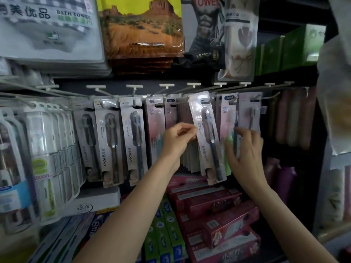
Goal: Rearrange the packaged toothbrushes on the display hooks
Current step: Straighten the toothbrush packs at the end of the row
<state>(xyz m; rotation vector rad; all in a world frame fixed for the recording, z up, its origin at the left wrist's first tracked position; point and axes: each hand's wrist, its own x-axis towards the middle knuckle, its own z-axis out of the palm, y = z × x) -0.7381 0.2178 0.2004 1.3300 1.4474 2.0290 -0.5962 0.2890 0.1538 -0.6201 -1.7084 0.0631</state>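
A row of white display hooks [167,85] carries packaged toothbrushes. One tilted pack with a dark toothbrush [208,137] hangs at the middle, its top hole near a hook end. My left hand [177,141] pinches the left edge of this tilted pack. My right hand [245,149] reaches behind its right side, fingers curled on the pink packs with a green-handled brush [228,118]. Grey packs with dark brushes [133,139] hang to the left, and pink packs [154,126] hang between them and my left hand.
Bagged bath towels [47,27] hang above the hooks. Larger blister packs [43,158] fill the left side. Red and green toothpaste boxes [214,211] lie stacked on the shelf below my arms. Dark shelving stands at the right.
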